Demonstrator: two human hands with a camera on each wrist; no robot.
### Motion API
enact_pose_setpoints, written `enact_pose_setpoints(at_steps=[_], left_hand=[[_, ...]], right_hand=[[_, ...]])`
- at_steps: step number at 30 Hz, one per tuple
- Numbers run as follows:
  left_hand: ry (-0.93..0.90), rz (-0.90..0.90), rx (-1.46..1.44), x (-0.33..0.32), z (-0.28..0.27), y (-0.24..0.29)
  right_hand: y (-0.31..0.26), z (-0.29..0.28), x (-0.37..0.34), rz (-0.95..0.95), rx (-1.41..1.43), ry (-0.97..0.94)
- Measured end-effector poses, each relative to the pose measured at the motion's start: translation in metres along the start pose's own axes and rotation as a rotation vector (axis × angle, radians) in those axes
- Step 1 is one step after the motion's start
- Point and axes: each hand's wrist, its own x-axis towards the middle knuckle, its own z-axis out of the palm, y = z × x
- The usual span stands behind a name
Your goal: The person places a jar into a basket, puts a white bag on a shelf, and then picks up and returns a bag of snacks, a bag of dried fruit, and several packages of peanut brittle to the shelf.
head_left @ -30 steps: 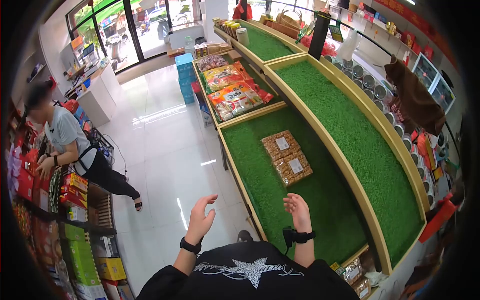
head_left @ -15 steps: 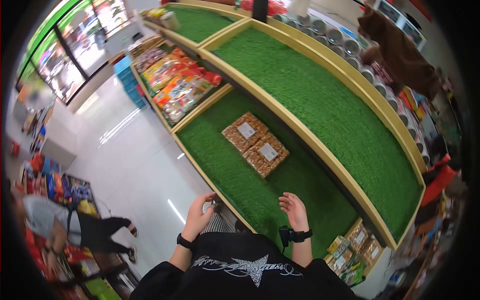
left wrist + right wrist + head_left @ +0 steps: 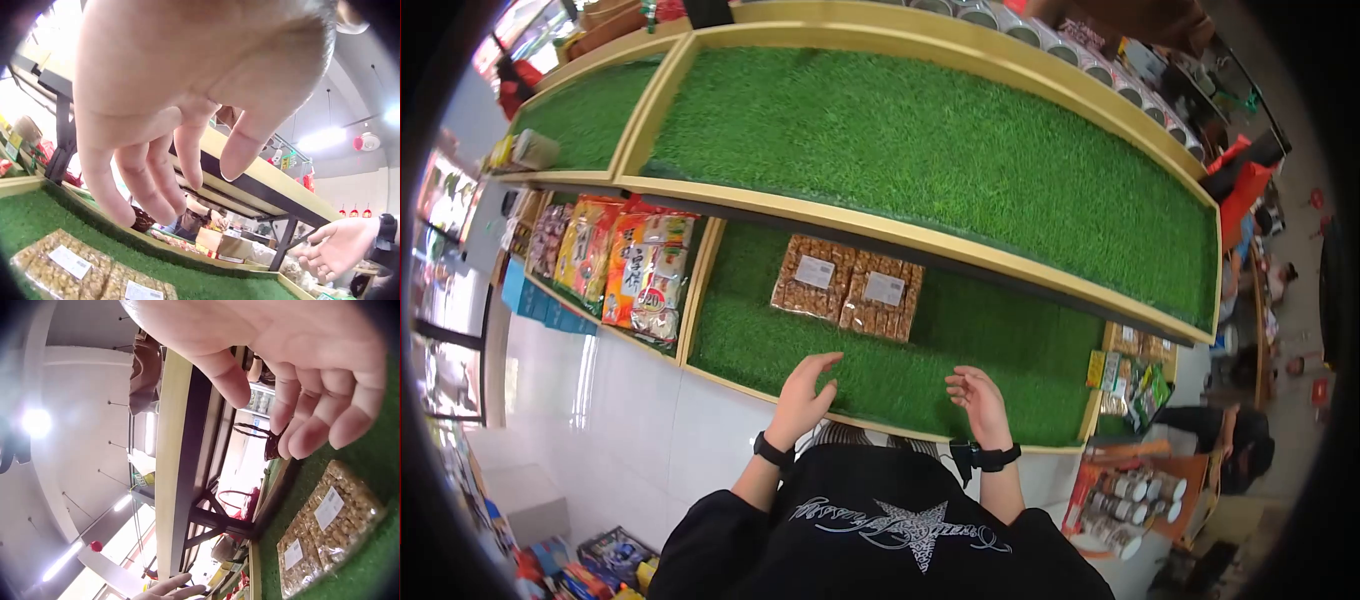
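Two clear packs of brown nutty snack blocks lie side by side on green turf; the left pack (image 3: 812, 276) and the right pack (image 3: 882, 294) each bear a white label. My left hand (image 3: 805, 395) hovers over the front of the lower shelf, fingers loosely bent and holding nothing. To its right, my right hand (image 3: 982, 405) is held over the same shelf, its fingers relaxed and nothing in them. Both hands are nearer the front edge than the packs. In the right wrist view, the labelled packs (image 3: 328, 509) lie beyond my fingertips.
Above and behind runs a turf-lined upper shelf (image 3: 920, 150) with a wooden rim. Orange and red food bags (image 3: 640, 265) fill the left compartment. Smaller packets (image 3: 1135, 385) sit at the right end, near a box of jars (image 3: 1130, 500). White floor tiles (image 3: 640, 410) lie in front.
The head view has turned to the right, so the shelf now runs across in front of me. My hands have come over the lower shelf, still holding nothing; the packs lie together as before.
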Motion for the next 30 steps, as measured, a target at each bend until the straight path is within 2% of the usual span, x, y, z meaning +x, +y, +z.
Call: enact_pose_setpoints(at_steps=[2,6,8,12,14,18,21,23,24,26,27,29,30], left_hand=[[-0.071,-0.017,-0.034,0.009,0.004,-0.02],[-0.212,-0.196,-0.202,0.029,0.026,-0.082],[-0.284,-0.377,-0.508,0.04,0.037,-0.11],[-0.308,-0.515,-0.617,0.067,0.058,-0.148],[-0.138,-0.417,-0.501,0.08,0.071,-0.167],[-0.165,-0.5,-0.452,0.098,0.08,-0.182],[-0.156,-0.442,-0.404,0.091,0.085,-0.194],[-0.226,-0.359,-0.21,0.086,0.085,-0.192],[-0.228,-0.353,-0.21,0.084,0.085,-0.193],[-0.223,-0.32,-0.147,0.081,0.085,-0.196],[-0.226,-0.313,-0.149,0.083,0.083,-0.195],[-0.42,-0.463,-0.514,0.086,0.075,-0.192],[-0.42,-0.454,-0.514,0.082,0.079,-0.212]], right_hand=[[0.011,0.012,0.002,0.029,-0.013,0.025],[0.033,0.031,0.025,0.096,-0.027,0.043],[0.045,0.035,0.046,0.132,-0.102,0.057],[0.062,0.039,0.096,0.171,-0.274,0.125],[0.079,0.034,0.127,0.027,-0.379,0.136],[0.088,0.029,0.157,0.083,-0.436,0.154],[0.11,0.025,0.164,0.16,-0.446,0.124],[0.119,0.027,0.161,0.119,-0.41,0.056],[0.114,0.031,0.156,0.114,-0.409,0.06],[0.099,0.042,0.136,0.253,-0.281,0.094],[0.102,0.04,0.13,0.246,-0.282,0.099],[0.116,0.033,0.119,0.293,-0.253,0.124],[0.128,0.026,0.115,0.284,-0.254,0.125]])
